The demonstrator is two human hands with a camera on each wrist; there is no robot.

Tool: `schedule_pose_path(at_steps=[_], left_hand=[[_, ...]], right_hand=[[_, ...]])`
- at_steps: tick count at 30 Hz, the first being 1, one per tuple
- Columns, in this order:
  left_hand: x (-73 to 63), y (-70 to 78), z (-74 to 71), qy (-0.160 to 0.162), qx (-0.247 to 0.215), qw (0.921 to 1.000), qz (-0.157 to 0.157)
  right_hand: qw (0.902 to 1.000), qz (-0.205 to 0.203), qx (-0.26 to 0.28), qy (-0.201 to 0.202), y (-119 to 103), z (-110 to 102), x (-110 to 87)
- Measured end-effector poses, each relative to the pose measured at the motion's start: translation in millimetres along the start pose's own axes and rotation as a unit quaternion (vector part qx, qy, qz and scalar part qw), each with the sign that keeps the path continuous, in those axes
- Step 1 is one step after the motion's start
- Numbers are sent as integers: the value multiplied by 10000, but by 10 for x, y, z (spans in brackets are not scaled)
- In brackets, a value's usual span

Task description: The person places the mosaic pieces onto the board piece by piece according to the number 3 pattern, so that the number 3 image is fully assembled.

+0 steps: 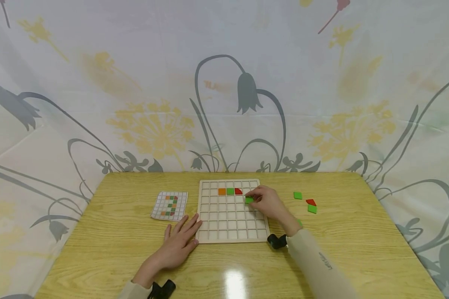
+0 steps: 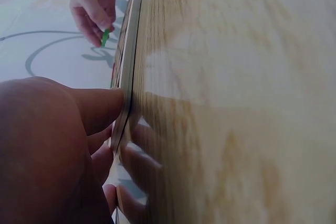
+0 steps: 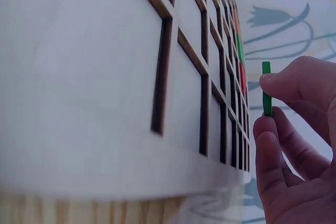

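Observation:
My right hand [image 1: 269, 203] pinches a green square tile [image 3: 267, 90] between thumb and fingers, over the right part of a wooden grid board [image 1: 223, 216]. In the right wrist view the tile stands edge-on above the grid. One row near the board's far side holds an orange tile [image 1: 222, 191], a green tile [image 1: 230, 191] and a red tile with a rounded corner [image 1: 238, 191], side by side. Spread over the table, my left hand [image 1: 177, 247] touches the board's left edge with its thumb and fingertips.
Left of the board lies a paper card [image 1: 159, 211] printted with a coloured grid pattern. To the right are a loose green tile [image 1: 297, 195], a red piece [image 1: 311, 202] touching another green tile [image 1: 312, 209], and one more green tile [image 1: 299, 223] partly behind my wrist.

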State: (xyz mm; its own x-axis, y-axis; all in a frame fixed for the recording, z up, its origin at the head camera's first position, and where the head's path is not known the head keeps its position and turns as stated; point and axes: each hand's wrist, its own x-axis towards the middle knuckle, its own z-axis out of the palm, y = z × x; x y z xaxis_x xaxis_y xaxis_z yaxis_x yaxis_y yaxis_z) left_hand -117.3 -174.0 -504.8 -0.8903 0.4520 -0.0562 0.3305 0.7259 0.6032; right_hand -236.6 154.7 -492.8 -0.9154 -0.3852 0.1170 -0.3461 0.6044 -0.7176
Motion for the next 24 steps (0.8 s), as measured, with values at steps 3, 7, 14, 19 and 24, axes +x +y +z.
schedule_pose_path(at_steps=[3, 7, 14, 19, 24], left_hand=[[6, 1, 2, -5, 18, 10000, -9], [4, 5, 4, 7, 13, 10000, -26], [-5, 4, 0, 34, 5, 10000, -26], [3, 6, -2, 10, 17, 10000, -23], [-1, -1, 1, 19, -44, 10000, -5]], right_hand=[[10000, -51, 64, -3, -11, 49, 32], [9999, -14, 160, 19, -41, 111, 73], [9998, 112, 171, 67, -125, 197, 147], [9999, 123, 72, 64, -158, 244, 186], [9999, 126, -47, 88, -174, 268, 195]])
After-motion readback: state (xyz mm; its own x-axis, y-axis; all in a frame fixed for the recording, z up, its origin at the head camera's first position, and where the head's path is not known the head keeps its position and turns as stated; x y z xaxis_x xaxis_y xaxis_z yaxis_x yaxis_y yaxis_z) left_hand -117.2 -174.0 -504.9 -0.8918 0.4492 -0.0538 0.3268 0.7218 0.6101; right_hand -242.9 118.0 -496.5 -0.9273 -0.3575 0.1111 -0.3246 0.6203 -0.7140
